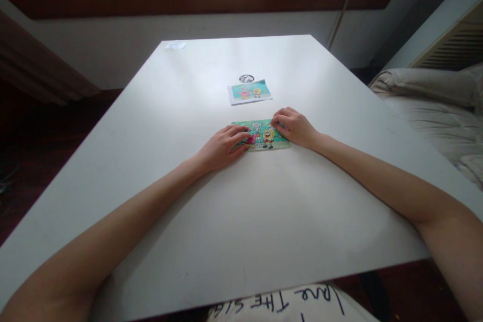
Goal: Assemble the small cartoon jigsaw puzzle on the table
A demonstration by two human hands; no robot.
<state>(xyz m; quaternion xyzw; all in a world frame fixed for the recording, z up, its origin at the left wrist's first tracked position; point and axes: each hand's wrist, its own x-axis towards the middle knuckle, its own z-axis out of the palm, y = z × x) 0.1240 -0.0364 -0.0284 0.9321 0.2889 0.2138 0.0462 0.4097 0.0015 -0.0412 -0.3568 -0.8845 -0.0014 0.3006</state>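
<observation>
1. A small cartoon puzzle (pixel 262 136) lies flat at the middle of the white table (pixel 241 221), its long axis running left to right in front of me.
2. My left hand (pixel 222 147) rests flat on its left end, fingers together and stretched out, clamping nothing.
3. My right hand (pixel 294 126) covers its right end, fingers curled down onto the top edge.
4. Both hands touch it equally.
5. A matching picture card (pixel 249 92) lies just beyond.
</observation>
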